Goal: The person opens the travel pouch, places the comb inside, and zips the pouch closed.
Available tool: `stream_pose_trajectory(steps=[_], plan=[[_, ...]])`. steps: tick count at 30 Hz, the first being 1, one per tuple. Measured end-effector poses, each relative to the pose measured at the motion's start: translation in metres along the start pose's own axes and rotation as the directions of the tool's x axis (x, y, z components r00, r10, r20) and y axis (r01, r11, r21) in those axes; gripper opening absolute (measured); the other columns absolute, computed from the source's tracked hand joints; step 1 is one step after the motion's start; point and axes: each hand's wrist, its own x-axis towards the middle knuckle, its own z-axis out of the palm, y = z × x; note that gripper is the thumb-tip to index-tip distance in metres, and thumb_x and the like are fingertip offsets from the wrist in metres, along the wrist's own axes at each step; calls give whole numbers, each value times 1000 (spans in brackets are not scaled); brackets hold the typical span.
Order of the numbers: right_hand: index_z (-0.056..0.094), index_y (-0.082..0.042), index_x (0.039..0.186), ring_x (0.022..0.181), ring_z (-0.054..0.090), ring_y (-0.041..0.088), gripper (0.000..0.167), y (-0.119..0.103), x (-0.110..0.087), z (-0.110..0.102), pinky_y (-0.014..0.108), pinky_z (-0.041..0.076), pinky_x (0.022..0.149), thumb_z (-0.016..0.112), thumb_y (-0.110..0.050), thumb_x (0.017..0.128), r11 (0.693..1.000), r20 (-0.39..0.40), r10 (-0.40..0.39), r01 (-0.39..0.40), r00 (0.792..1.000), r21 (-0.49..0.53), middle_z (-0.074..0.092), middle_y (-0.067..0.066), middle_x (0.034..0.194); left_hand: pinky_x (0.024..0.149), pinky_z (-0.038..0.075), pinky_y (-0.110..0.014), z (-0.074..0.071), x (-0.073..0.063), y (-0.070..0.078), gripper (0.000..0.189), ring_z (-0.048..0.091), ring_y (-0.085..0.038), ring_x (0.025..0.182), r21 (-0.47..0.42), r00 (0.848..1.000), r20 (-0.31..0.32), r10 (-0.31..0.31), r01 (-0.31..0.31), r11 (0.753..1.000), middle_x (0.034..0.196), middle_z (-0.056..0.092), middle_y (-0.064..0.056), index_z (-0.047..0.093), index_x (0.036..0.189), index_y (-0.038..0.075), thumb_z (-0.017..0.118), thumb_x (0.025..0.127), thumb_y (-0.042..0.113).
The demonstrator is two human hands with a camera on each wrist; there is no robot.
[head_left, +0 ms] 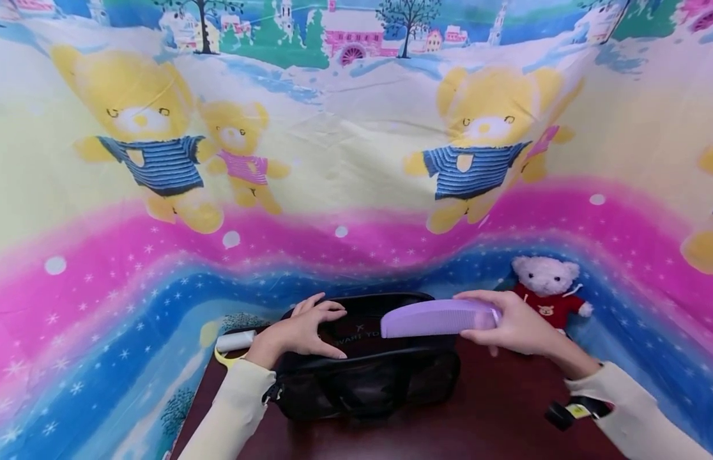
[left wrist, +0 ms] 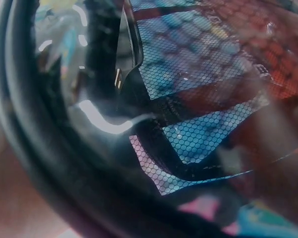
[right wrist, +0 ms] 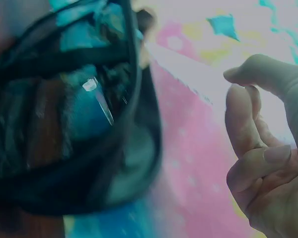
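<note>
My right hand [head_left: 520,326] pinches one end of a light purple comb [head_left: 425,321] between thumb and fingers. The comb lies level over the right part of a black bag [head_left: 385,386], teeth facing down. In the right wrist view the comb is washed out to a pale strip beside the hand [right wrist: 268,173]. At the left end of the bag's open top is my left hand [head_left: 301,329], fingers and thumb spread apart over the opening. The left wrist view shows the bag's dark piping [left wrist: 25,119], clear wall and a mesh panel [left wrist: 188,54] close up.
A lint roller [head_left: 236,342] with a white roll and yellow handle lies left of the bag. A plush bear [head_left: 546,297] in a red top sits at the back right. The dark red table [head_left: 500,409] meets a cloth [head_left: 339,172] printed with bears behind it.
</note>
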Motion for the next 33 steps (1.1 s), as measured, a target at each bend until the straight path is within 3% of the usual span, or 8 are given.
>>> stream_pose_trajectory(steps=[6,12,18,21,26,33], plan=[[56,-5,145,54,67,18,61,-8,52,20,35,55,51,79,-23,92,1000,154,9,-11,988,10,69,22,109,123,5,-73,-2,0,-1,82,0,-35,162,23,1000,-10,-2,2,1000,163,37,5,50,154,21,82,85,50],[53,-7,148,56,66,27,63,-19,84,33,29,45,43,77,-28,93,995,288,94,-101,953,9,75,11,80,123,5,-73,-1,-1,-1,84,1,-35,162,18,1000,-15,11,-11,1000,162,39,4,50,154,18,82,84,51],[51,-1,148,72,75,24,65,-26,104,45,43,57,50,77,-26,93,986,378,144,-167,915,28,80,8,89,123,6,-73,-2,0,-2,87,2,-36,161,24,1000,-21,16,-15,1000,162,40,3,47,156,17,82,84,51],[52,1,147,80,78,23,68,-27,111,51,46,60,55,81,-23,90,980,384,155,-190,910,56,81,11,91,123,7,-72,-1,0,-1,86,3,-35,162,30,1000,-21,15,-15,999,162,40,4,48,156,19,82,84,51],[53,4,145,84,79,22,70,-26,118,59,40,61,56,84,-19,87,968,368,194,-238,910,79,80,16,94,123,8,-72,0,1,-1,85,3,-36,161,23,1000,-13,25,-25,999,161,41,4,48,155,18,82,84,50],[54,4,144,92,77,32,64,-27,122,72,48,63,68,79,-10,87,955,449,247,-294,859,37,78,13,94,123,9,-71,0,-1,-3,86,3,-36,161,27,1000,-11,14,-14,1000,163,39,3,47,156,19,82,84,51]])
